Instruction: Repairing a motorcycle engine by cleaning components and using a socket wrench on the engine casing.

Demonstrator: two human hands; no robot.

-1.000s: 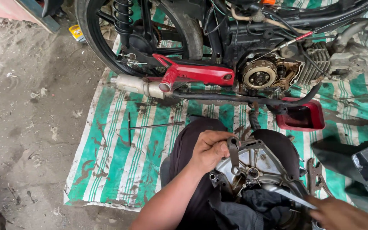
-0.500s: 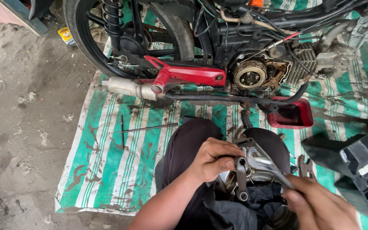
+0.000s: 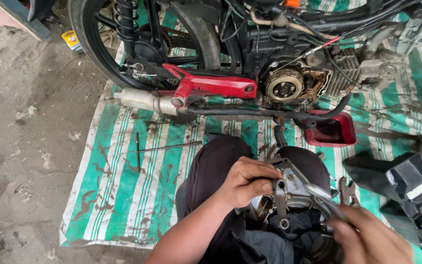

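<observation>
The left hand (image 3: 244,180) is closed around the upper edge of a grey metal engine cover (image 3: 289,195) that rests on the person's lap, fingers curled over its rim beside a short metal lever (image 3: 279,195) that stands on the cover. The right hand (image 3: 372,239), low at the bottom right corner, grips the handles of a pair of pliers (image 3: 324,199) whose nose reaches up and left onto the cover near the lever; what the nose bites on is too small to tell. A dark cloth (image 3: 289,234) lies bunched under the cover on the black trousers. Just to the right of the knee, a wrench (image 3: 348,190) lies on the green and white striped tarp (image 3: 137,195), and farther right stands a dark socket set case (image 3: 418,200). To the left of the knees a T-handle wrench (image 3: 159,147) lies flat on the tarp, well apart from both hands. Beyond the knees sits a red tray (image 3: 330,131), close under the motorcycle (image 3: 250,44), which has its clutch (image 3: 283,85) exposed, a red swingarm guard (image 3: 211,87) and a silver exhaust muffler (image 3: 145,101) pointing left. The rear wheel (image 3: 123,58) stands at the tarp's far edge, with a small yellow box (image 3: 71,39) on the dirt floor (image 3: 20,137) behind it.
</observation>
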